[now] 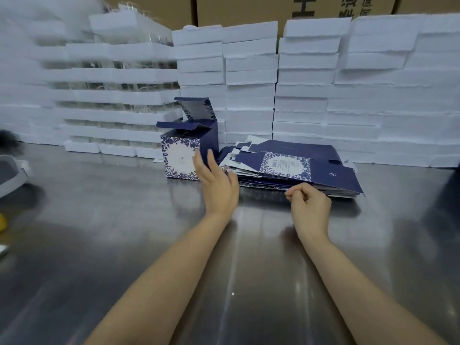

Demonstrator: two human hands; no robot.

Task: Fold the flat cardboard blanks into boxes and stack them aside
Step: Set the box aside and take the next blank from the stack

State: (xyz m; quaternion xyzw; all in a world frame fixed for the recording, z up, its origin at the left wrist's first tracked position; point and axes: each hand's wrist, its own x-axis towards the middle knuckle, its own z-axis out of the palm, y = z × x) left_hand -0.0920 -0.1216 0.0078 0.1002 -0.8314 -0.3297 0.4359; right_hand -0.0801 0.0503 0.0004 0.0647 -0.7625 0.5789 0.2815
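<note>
Left hand (217, 188) flat-fingered by the box (179, 158), right hand (311, 207) curled at the blanks (298, 170) (grip hidden, cannot tell).

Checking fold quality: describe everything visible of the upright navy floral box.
The navy cardboard box with a white floral front panel stands upright on the shiny metal table, left of the pile of flat blanks. Its top is open: the lid flap stands up at the back, a side flap folds inward. Straight fingers of the left hand seem to touch its front right edge.

A black character like "工" stands on the brown carton (249, 8); print on the flat blank (286, 166) is unreadable
</note>
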